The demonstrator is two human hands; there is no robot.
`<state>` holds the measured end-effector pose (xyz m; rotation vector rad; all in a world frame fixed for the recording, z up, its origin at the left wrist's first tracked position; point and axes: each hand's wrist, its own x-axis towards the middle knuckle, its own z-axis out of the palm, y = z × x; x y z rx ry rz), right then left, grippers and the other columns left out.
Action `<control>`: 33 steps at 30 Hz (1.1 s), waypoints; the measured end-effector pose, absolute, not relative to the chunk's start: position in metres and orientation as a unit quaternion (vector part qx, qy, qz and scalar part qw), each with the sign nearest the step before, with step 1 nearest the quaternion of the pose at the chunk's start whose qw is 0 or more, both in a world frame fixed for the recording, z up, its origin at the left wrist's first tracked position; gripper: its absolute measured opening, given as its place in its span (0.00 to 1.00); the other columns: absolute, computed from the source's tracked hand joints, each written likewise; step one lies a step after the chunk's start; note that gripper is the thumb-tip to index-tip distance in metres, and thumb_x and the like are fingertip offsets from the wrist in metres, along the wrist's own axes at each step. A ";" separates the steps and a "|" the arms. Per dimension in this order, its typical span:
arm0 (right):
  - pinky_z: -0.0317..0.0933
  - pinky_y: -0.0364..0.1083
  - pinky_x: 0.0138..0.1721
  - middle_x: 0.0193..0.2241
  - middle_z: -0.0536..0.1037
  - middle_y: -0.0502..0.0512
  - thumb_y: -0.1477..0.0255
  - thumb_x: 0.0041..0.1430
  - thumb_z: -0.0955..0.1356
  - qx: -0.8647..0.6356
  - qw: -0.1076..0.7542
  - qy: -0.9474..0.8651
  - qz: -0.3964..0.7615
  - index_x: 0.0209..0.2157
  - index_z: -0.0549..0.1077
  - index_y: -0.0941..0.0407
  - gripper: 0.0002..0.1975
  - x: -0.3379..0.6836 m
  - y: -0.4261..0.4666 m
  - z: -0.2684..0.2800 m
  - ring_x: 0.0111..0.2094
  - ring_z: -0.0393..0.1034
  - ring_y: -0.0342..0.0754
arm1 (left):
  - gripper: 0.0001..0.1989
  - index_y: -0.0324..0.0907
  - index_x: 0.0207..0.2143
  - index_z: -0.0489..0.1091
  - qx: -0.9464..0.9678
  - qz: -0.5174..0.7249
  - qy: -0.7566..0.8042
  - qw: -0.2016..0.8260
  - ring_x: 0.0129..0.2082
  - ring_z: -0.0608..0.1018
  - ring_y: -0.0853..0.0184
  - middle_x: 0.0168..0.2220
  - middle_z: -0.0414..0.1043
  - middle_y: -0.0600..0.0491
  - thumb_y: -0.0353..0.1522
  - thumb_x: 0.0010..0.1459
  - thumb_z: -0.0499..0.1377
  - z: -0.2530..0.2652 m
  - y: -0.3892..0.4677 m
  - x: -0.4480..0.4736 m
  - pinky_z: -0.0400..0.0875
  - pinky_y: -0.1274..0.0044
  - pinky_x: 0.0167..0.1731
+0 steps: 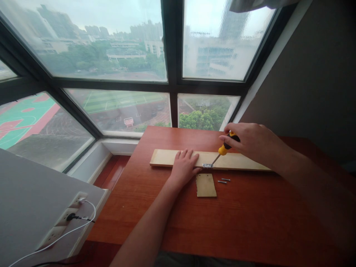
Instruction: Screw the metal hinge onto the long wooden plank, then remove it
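Reddish-brown tabletop (250, 218), near to far. At the lower left, beside the table, a white cable (95, 209) and a black plug (71, 217) were fitted to a row of wall sockets (52, 236). On the near half of the surface lay a small tan plate (206, 187) with two holes by its far edge; two metal screws (221, 182) lay just to its right. Beyond these, a long pale board (239, 162) rested flat across the table, a small metal fitting (206, 165) at its near edge. The left hand (185, 164) pressed on the board, its fingers spread apart, left of the fitting. The right hand (247, 139) was closed about the yellow-and-black handle of a screwdriver (222, 150), whose tilted shaft reached the fitting's right end; whether the tip sat in a screw head could not be told. Behind stood dark-framed windows (172, 87), with a sports court (27, 111), trees (198, 120) and hazy buildings outside.
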<state>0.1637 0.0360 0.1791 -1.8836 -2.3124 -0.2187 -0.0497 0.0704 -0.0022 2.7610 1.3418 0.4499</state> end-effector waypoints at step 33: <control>0.63 0.46 0.38 0.43 0.79 0.53 0.71 0.55 0.66 -0.550 0.141 -0.822 0.049 0.48 0.70 0.52 0.17 0.172 0.031 0.179 0.40 0.75 0.50 | 0.28 0.47 0.57 0.65 0.886 0.140 0.440 0.031 0.63 0.64 0.50 0.64 0.63 0.43 0.44 0.57 0.64 -0.003 0.070 -0.050 0.56 0.58 0.61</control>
